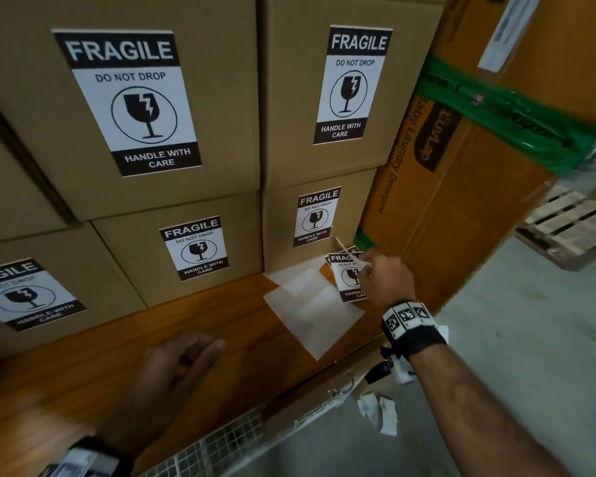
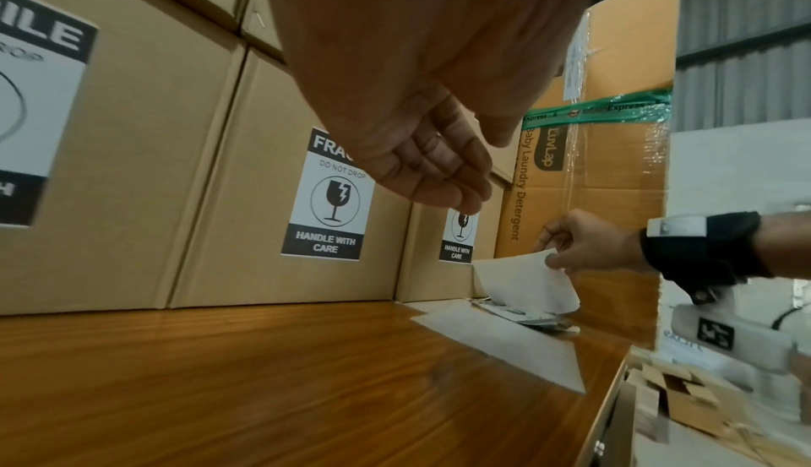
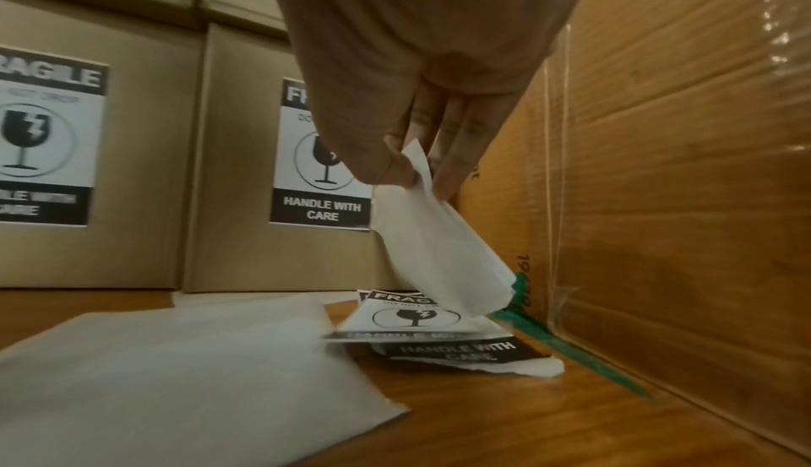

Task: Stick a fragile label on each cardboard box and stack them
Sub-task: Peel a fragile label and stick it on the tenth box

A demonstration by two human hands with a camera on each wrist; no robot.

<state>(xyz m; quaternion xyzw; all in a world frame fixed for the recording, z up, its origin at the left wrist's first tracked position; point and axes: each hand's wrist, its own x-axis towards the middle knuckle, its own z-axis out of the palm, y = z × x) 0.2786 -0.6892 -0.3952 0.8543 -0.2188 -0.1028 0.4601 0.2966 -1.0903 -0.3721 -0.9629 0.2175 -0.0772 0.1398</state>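
Observation:
Several brown cardboard boxes [image 1: 152, 98], each with a black-and-white fragile label, stand stacked in two tiers at the back of the wooden table [image 1: 117, 339]. A small pile of loose fragile labels [image 1: 344, 277] lies in the table's far right corner. Over that pile my right hand [image 1: 363, 270] pinches one label [image 3: 438, 252] by its top edge. The label hangs curled, its white back toward the right wrist camera. My left hand [image 1: 186, 352] hovers above the middle of the table, its fingers [image 2: 461, 190] loosely bent and holding nothing.
White backing sheets [image 1: 310, 311] lie flat beside the label pile. A tall orange detergent carton [image 1: 461, 201] with green tape walls off the table's right end. Crumpled paper [image 1: 379, 411] lies on the floor below the table edge. A wooden pallet [image 1: 572, 228] sits far right.

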